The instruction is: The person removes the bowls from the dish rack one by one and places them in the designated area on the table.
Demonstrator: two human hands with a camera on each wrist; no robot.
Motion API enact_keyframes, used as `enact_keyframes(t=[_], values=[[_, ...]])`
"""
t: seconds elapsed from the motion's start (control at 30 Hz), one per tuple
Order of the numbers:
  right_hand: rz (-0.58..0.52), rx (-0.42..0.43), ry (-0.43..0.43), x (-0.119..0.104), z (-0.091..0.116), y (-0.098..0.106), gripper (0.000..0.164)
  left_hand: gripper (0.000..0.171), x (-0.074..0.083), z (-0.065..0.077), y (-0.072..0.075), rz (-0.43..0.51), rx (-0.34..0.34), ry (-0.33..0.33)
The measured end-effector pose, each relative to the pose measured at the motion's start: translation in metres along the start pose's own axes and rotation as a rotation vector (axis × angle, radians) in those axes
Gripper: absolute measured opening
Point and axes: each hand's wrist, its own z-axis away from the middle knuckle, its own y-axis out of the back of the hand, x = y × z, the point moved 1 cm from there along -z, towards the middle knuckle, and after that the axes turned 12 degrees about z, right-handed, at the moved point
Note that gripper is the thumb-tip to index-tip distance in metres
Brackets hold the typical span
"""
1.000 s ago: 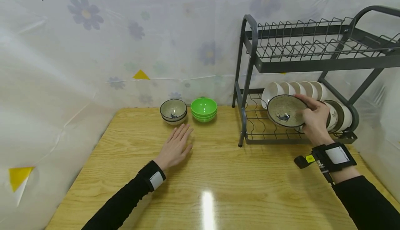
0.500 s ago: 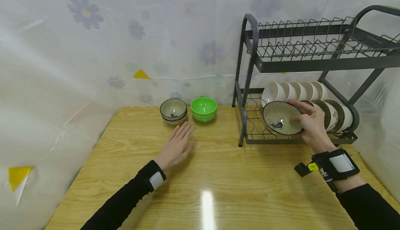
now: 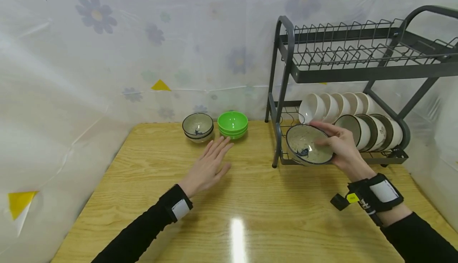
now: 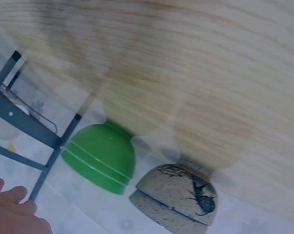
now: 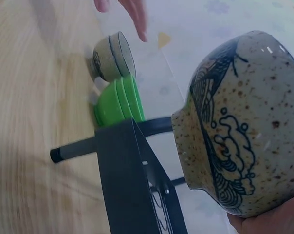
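My right hand point(image 3: 343, 147) grips the rim of a speckled beige bowl point(image 3: 302, 146), thumb over its inside, in front of the rack's lower shelf. In the right wrist view the bowl point(image 5: 249, 122) shows blue painted waves and a foot ring. My left hand point(image 3: 209, 167) is held over the table with straight fingers and holds nothing. Just beyond its fingertips stand a stack of speckled bowls point(image 3: 198, 126) and a stack of green bowls point(image 3: 232, 124). The left wrist view shows the green bowls point(image 4: 101, 156) beside the speckled bowls point(image 4: 178, 192).
A dark two-tier dish rack point(image 3: 358, 75) stands at the right on the wooden table point(image 3: 257, 207). Its lower shelf holds a row of white bowls point(image 3: 311, 108) behind several dark-rimmed bowls point(image 3: 352, 130). A plastic sheet point(image 3: 200, 44) hangs behind the table.
My right hand has drawn the speckled bowl left and toward me, away from the other bowls on the lower shelf. My left hand has shifted slightly to the right.
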Motion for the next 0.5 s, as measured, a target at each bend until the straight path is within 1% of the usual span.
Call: enact_keyframes(t=[0.17,0.23,0.4,0.5], values=[[0.019,-0.062,-0.027,0.001,0.001,-0.016,0.053,0.061,0.013,-0.003,0.003,-0.001,0.033,-0.070],[0.026,-0.086,-0.035,0.002,0.000,-0.022,0.054,0.060,0.019,-0.004,0.005,0.012,0.043,-0.094],[0.088,-0.108,-0.024,0.007,0.000,-0.037,0.054,0.059,0.034,-0.005,0.007,0.036,0.058,-0.176],[0.128,-0.116,-0.010,0.009,0.000,-0.046,0.054,0.059,0.041,-0.006,0.007,0.012,0.073,-0.232]])
